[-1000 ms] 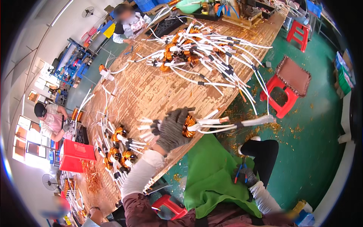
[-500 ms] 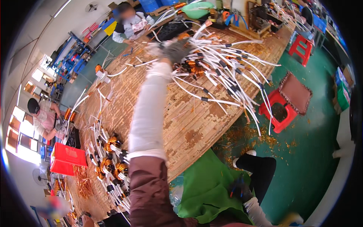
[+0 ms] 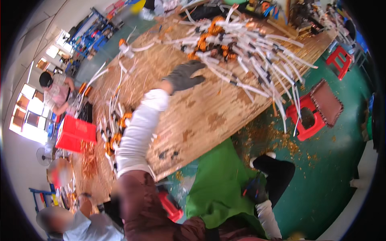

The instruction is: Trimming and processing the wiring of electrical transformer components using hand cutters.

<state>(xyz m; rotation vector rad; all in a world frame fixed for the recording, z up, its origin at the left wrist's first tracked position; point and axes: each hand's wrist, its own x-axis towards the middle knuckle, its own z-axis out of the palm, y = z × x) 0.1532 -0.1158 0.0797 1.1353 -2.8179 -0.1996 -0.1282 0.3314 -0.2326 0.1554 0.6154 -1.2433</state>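
My left hand, in a grey glove with a white sleeve above it, hovers over or rests on the wooden table, fingers stretched and thumb apart, holding nothing. Just beyond it lies a heap of copper-wound coils with long white-sleeved leads banded in black. Low by my lap, my dark-gloved right hand is closed round a small tool with red and blue handles; its working end cannot be made out. A green apron covers my lap.
The worn wooden table carries more coils at the left and a red bin. Beside the table stand a red stool with a brown cushion. Co-workers sit at far left and lower left. Copper scraps litter the floor.
My left hand has drawn back from the coil heap toward me and opened out over the table. The view has shifted; the right hand stays low with its tool.
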